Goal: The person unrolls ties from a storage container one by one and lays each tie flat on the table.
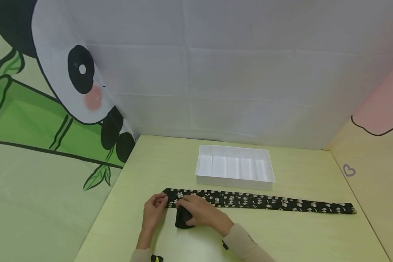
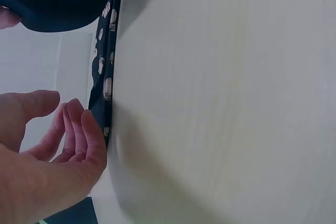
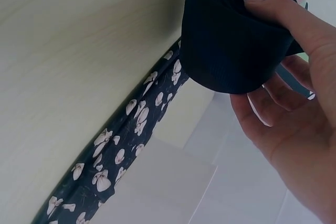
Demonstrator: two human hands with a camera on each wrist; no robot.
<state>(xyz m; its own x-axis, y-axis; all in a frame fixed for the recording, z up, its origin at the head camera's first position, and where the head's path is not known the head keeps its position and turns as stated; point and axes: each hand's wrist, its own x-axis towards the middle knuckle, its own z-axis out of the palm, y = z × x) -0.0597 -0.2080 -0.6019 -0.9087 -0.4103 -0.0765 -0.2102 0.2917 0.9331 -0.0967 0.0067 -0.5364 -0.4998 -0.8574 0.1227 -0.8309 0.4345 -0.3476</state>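
A black necktie with a pale floral print [image 1: 249, 201] lies stretched across the table, its wider end at the left. My left hand [image 1: 154, 211] is at that end. In the left wrist view, the fingertips [image 2: 90, 124] touch the edge of the floral tie, while the thumb stands apart from them. My right hand [image 1: 198, 211] grips a rolled-up dark necktie [image 1: 182, 218], just in front of the floral one. From the right wrist view, the roll [image 3: 231, 40] shows its spiral layers, with the thumb on top and fingers around its far side.
Behind the floral tie stands a white tray [image 1: 235, 183] with several narrow compartments. A pale wall [image 1: 235, 91] closes off the back of the table, and a panda-printed panel [image 1: 46, 120] rises at the left. A small black and yellow item [image 1: 156, 258] shows beside the left sleeve.
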